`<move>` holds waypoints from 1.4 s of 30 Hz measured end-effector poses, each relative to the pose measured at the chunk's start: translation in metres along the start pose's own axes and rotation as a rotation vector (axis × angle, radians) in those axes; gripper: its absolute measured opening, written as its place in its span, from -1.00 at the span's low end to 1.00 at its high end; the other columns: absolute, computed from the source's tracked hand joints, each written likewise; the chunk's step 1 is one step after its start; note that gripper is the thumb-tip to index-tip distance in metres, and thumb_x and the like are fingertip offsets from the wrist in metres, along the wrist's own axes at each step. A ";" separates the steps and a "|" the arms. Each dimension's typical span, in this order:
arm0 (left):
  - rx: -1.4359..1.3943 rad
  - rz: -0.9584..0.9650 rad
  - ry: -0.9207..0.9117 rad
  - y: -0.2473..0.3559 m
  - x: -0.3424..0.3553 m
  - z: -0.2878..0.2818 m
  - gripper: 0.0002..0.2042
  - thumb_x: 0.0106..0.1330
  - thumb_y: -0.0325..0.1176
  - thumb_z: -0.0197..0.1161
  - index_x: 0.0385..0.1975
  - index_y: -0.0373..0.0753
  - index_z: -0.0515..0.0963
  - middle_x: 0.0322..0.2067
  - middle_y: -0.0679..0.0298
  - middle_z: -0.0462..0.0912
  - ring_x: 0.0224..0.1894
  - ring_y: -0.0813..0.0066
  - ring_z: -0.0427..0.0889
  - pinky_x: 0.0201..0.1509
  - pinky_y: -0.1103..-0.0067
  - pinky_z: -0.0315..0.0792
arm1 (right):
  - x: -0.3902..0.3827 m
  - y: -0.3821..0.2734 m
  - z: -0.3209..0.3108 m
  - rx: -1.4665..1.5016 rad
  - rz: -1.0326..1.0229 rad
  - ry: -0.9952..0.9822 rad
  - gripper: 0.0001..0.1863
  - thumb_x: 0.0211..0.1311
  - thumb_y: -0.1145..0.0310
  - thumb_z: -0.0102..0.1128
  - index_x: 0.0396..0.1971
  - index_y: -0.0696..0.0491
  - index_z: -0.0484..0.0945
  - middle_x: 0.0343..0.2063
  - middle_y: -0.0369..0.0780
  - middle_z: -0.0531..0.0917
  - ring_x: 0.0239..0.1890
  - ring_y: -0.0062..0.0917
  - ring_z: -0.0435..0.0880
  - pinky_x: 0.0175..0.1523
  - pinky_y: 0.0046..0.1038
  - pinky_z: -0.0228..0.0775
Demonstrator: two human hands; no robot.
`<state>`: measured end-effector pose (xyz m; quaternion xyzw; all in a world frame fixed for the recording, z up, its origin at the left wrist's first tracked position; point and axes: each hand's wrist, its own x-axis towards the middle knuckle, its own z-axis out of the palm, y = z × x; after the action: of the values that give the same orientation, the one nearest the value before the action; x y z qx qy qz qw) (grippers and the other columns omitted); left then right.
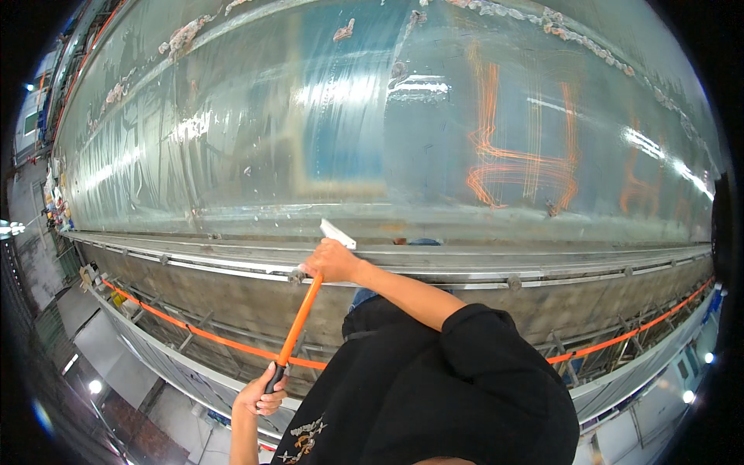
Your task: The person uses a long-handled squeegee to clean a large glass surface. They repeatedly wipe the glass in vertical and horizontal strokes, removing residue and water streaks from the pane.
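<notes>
My left hand [263,395] is closed round the black grip [278,370] of a long tool with an orange shaft [300,319]. My right hand [333,260] grips the upper end of that tool, just below its pale flat blade head [339,232]. The blade sits near the lower border of a large translucent, glossy panel [232,155], above a metal ledge [465,260]. Orange scribbled lines [484,170] show on the panel's right part, a bluish rectangle [345,139] at its middle, and rough pale lumps [186,35] along its far seams.
An orange rail [201,333] runs below the ledge on both sides of me, with metal struts and a railing [147,333]. A lower floor [85,349] shows past the railing, with lamps. Small items [58,205] sit at the panel's far left end.
</notes>
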<state>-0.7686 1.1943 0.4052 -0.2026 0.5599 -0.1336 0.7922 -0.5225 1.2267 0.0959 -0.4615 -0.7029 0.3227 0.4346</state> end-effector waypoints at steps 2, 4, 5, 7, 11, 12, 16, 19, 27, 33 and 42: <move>0.077 -0.029 0.031 0.025 0.002 0.035 -0.46 0.47 0.28 -0.22 -0.49 -0.11 0.25 -0.83 0.52 0.13 -0.90 0.79 0.05 -0.92 0.73 -0.02 | 0.004 0.021 -0.029 -0.049 -0.027 0.088 -0.53 0.28 0.15 0.17 -0.82 -0.04 0.37 -0.83 -0.26 0.43 -0.68 -0.36 0.45 -0.45 -0.31 0.19; 0.073 -0.076 0.043 0.047 0.014 0.077 -0.45 0.47 0.28 -0.23 -0.51 -0.11 0.23 -0.84 0.51 0.10 -0.90 0.77 0.02 -0.90 0.70 -0.02 | 0.014 0.061 -0.061 -0.128 -0.097 0.137 -0.52 0.23 0.18 0.25 -0.83 -0.06 0.30 -0.84 -0.30 0.38 -0.72 -0.39 0.40 -0.51 -0.34 0.15; 0.090 -0.079 0.052 0.063 0.021 0.105 -0.45 0.47 0.28 -0.24 -0.51 -0.11 0.23 -0.84 0.51 0.09 -0.90 0.76 0.01 -0.90 0.70 -0.02 | 0.029 0.081 -0.086 -0.168 -0.126 0.164 -0.51 0.22 0.18 0.27 -0.83 -0.06 0.28 -0.84 -0.31 0.37 -0.73 -0.39 0.39 -0.52 -0.34 0.14; 0.135 -0.072 0.059 0.107 0.018 0.164 -0.44 0.47 0.30 -0.26 -0.53 -0.09 0.23 -0.84 0.50 0.06 -0.90 0.74 -0.01 -0.89 0.68 -0.01 | 0.063 0.115 -0.127 -0.191 -0.121 0.214 -0.50 0.20 0.20 0.28 -0.84 -0.06 0.26 -0.84 -0.30 0.36 -0.74 -0.37 0.36 -0.54 -0.34 0.13; 0.021 -0.047 0.047 0.186 0.002 0.248 -0.42 0.44 0.33 -0.27 -0.54 -0.08 0.24 -0.85 0.50 0.07 -0.91 0.73 0.00 -0.90 0.67 -0.02 | 0.154 0.192 -0.184 -0.145 -0.180 0.328 -0.50 0.19 0.27 0.29 -0.83 -0.05 0.22 -0.82 -0.29 0.32 -0.74 -0.36 0.35 -0.57 -0.32 0.16; 0.044 -0.008 0.002 0.208 0.009 0.259 -0.42 0.44 0.34 -0.27 -0.54 -0.08 0.24 -0.85 0.50 0.08 -0.91 0.74 0.00 -0.91 0.67 -0.03 | 0.181 0.215 -0.202 -0.145 -0.232 0.388 -0.51 0.16 0.32 0.32 -0.81 -0.05 0.19 -0.82 -0.30 0.29 -0.74 -0.38 0.33 -0.58 -0.34 0.17; 0.017 0.101 -0.244 0.322 0.061 0.333 -0.43 0.47 0.31 -0.27 -0.53 -0.08 0.26 -0.86 0.49 0.12 -0.94 0.71 0.05 -0.96 0.65 0.01 | 0.256 0.315 -0.327 -0.427 -0.106 0.227 -0.55 0.36 0.17 0.14 -0.76 0.00 0.42 -0.75 -0.18 0.47 -0.60 -0.22 0.51 -0.48 -0.21 0.29; 0.052 0.129 -0.399 0.348 0.071 0.371 -0.44 0.48 0.29 -0.27 -0.53 -0.08 0.26 -0.87 0.49 0.11 -0.95 0.71 0.07 -0.98 0.64 0.06 | 0.278 0.328 -0.377 -0.488 -0.098 0.180 -0.51 0.41 0.11 0.06 -0.74 0.02 0.43 -0.71 -0.15 0.49 -0.56 -0.21 0.53 -0.43 -0.18 0.29; 0.011 0.126 -0.168 0.192 0.051 0.190 -0.43 0.45 0.33 -0.23 -0.54 -0.08 0.25 -0.86 0.52 0.10 -0.93 0.73 0.01 -0.95 0.69 -0.04 | 0.169 0.194 -0.207 -0.247 -0.009 -0.127 -0.42 0.29 -0.07 0.03 -0.75 0.10 0.49 -0.68 -0.08 0.56 -0.51 -0.06 0.57 -0.27 -0.08 0.41; 0.117 -0.011 0.051 0.022 0.024 0.062 -0.42 0.41 0.35 -0.21 -0.53 -0.08 0.26 -0.85 0.52 0.10 -0.91 0.73 -0.01 -0.91 0.67 -0.07 | 0.017 0.043 -0.069 -0.094 -0.182 -0.299 -0.46 0.31 0.01 0.08 -0.77 0.07 0.51 -0.74 -0.10 0.52 -0.57 -0.11 0.57 -0.38 -0.15 0.37; 0.318 -0.022 0.081 0.009 0.041 0.104 -0.42 0.46 0.32 -0.27 -0.55 -0.10 0.25 -0.85 0.51 0.08 -0.91 0.76 -0.04 -0.92 0.71 -0.04 | -0.033 0.041 -0.106 -0.063 -0.115 -0.226 -0.47 0.38 0.05 0.10 -0.79 -0.02 0.36 -0.77 -0.22 0.49 -0.66 -0.28 0.53 -0.50 -0.27 0.32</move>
<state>-0.6573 1.2020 0.3976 -0.0749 0.5610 -0.2372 0.7895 -0.4050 1.2165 0.0943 -0.3947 -0.7824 0.3250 0.3557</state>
